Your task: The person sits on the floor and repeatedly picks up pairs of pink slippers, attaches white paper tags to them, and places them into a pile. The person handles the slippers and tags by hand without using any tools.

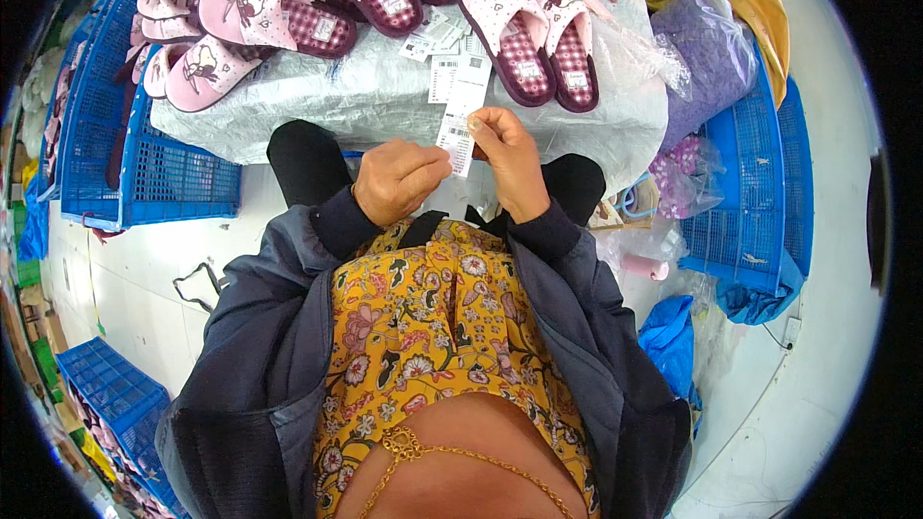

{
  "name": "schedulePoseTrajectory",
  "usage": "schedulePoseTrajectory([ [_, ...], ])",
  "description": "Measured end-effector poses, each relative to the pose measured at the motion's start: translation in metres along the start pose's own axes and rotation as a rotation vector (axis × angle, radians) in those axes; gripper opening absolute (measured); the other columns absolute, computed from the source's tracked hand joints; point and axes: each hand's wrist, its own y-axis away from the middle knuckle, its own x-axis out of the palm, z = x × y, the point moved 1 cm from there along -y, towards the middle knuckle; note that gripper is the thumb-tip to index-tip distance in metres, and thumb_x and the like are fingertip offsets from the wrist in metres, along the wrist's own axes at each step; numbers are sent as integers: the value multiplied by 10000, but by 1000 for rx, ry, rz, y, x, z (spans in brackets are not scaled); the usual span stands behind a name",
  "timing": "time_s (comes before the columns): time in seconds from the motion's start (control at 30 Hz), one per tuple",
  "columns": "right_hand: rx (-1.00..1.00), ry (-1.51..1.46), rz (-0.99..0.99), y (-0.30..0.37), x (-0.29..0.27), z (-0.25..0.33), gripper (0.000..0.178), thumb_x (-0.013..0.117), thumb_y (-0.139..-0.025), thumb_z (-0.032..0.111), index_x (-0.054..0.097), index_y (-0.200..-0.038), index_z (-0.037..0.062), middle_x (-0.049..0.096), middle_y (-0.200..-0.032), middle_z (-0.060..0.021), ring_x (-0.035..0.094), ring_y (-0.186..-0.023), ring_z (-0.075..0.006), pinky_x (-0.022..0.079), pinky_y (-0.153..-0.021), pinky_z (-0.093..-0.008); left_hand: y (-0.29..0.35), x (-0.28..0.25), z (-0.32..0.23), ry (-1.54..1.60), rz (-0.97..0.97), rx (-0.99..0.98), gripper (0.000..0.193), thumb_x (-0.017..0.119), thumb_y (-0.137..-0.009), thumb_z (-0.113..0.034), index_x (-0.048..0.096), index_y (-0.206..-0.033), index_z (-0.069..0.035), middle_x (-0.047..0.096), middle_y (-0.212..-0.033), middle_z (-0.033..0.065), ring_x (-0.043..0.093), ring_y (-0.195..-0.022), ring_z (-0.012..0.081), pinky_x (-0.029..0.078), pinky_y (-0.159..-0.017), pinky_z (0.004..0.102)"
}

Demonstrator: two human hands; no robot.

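Over my lap, at the near edge of the table, my right hand (510, 161) pinches the edge of a white paper label strip (460, 139) printed with black bars. My left hand (402, 180) is curled closed against the strip's lower left side; its fingertips are hidden, so what it grips cannot be made out. The strip reaches up onto the table, where another white label (443, 79) lies beside it. Just beyond my right hand rests a pair of pink slippers (526, 55) with checked insoles and dark soles. Several more such slippers (252, 12) are heaped at the left.
A pale plastic sheet (288, 96) covers the table. Blue crates (185, 173) stand at its left, and another blue crate (735, 202) at its right, beside a wrapped purple bundle (707, 58). A blue bag (666, 341) and a pink roll (644, 267) lie on the floor.
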Motion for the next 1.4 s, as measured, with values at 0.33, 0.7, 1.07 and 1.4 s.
schedulePoseTrajectory([
  [0.33,-179,258,48,14,8,1,142,614,-958,98,594,-1051,-7,638,-925,-3,569,-817,-48,482,-716,-225,8,18,11,981,-32,-1098,188,626,-950,-144,600,-1076,-7,612,-953,-8,519,-816,41,426,-696,215],
  [0.7,-915,1057,-79,33,13,44,179,724,-785,92,664,-954,81,656,-1116,-42,573,-1062,-273,459,-864,-393,-5,7,2,924,83,-1079,132,674,-889,-65,669,-1005,-2,618,-848,-25,537,-716,51,434,-666,203],
  [1.07,-768,888,-48,47,3,28,150,678,-850,70,621,-986,43,677,-922,-112,648,-811,-309,503,-705,-387,-19,10,-13,658,91,-761,162,738,-842,-69,675,-978,-8,584,-842,-1,526,-735,45,433,-648,200],
  [1.4,-495,672,-154,51,4,21,127,650,-910,90,609,-1002,13,631,-839,-121,623,-715,-214,495,-663,-310,-18,21,-2,963,172,-1055,139,690,-901,-99,612,-989,-25,610,-873,-34,535,-773,18,439,-671,177],
])
